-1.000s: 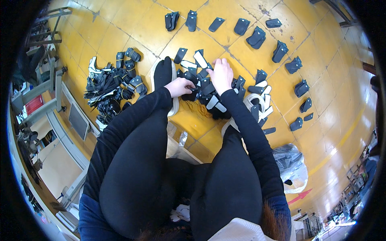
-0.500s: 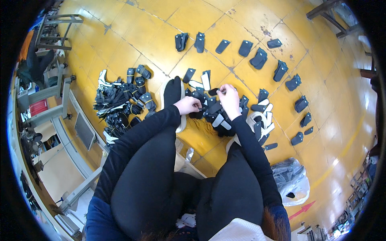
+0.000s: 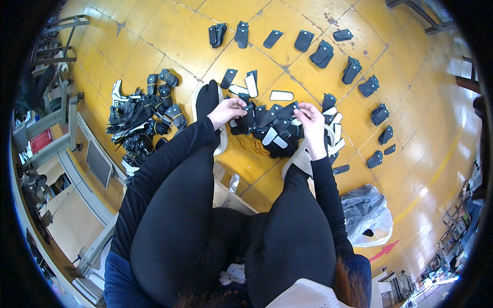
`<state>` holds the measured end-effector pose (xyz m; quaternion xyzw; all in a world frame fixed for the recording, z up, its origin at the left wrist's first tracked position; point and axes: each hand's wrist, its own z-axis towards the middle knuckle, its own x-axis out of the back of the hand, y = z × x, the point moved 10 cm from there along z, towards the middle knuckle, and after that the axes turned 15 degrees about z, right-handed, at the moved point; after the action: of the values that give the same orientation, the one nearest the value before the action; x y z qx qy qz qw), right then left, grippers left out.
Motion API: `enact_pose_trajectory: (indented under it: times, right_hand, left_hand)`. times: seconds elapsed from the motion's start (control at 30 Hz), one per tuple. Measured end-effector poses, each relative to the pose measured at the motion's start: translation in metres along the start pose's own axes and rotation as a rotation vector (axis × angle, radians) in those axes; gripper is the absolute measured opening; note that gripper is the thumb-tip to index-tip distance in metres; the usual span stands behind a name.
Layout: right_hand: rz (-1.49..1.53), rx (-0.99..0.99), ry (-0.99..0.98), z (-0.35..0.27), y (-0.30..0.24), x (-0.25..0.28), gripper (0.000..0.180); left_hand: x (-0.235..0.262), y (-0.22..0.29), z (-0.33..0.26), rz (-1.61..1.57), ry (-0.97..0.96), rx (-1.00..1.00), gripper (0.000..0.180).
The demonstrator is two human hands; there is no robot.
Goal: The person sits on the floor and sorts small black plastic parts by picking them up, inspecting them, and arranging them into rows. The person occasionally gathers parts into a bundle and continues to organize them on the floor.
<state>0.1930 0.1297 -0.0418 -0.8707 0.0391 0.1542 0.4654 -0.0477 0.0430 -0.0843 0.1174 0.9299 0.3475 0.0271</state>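
Black flat pieces (image 3: 272, 128), some showing a white face, lie in a loose heap on the yellow tiled floor (image 3: 154, 36), directly under and between the fingers of both hands. The left hand (image 3: 226, 110) sits at the heap's left edge; its fingers (image 3: 240, 109) are curled narrow around a black piece, pinching it. The right hand (image 3: 312, 120) sits at the heap's right edge, fingers (image 3: 303, 110) bent down onto the pieces; whether they grip one cannot be told. The person is seated low, legs in black, one black-socked foot in a pale sandal (image 3: 206, 100) just left of the left fingers. Just beyond the fingers, single white and black pieces lie apart from the heap. Well left of the left fingers lies a bundled pile of black parts (image 3: 138, 120). Well behind the right hand, near the person's right side, sits a clear plastic bag (image 3: 364, 210). Farthest out, beyond and right of the fingers, small stacks of black pieces (image 3: 321, 54) stand in a curved row.
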Motion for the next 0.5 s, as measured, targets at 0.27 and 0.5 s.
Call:
enact_pose_trajectory:
  times: [0.27,0.5]
  right_hand:
    - [-0.050,-0.080,-0.173,-0.007,0.029,-0.041,0.018]
    - [-0.121,-0.113,-0.316,-0.016,0.067,-0.081,0.016]
  left_hand:
    - [-0.001,0.003,0.001,0.024,0.000,-0.032,0.025]
    - [-0.010,-0.011,0.002,0.033,-0.073,0.057,0.026]
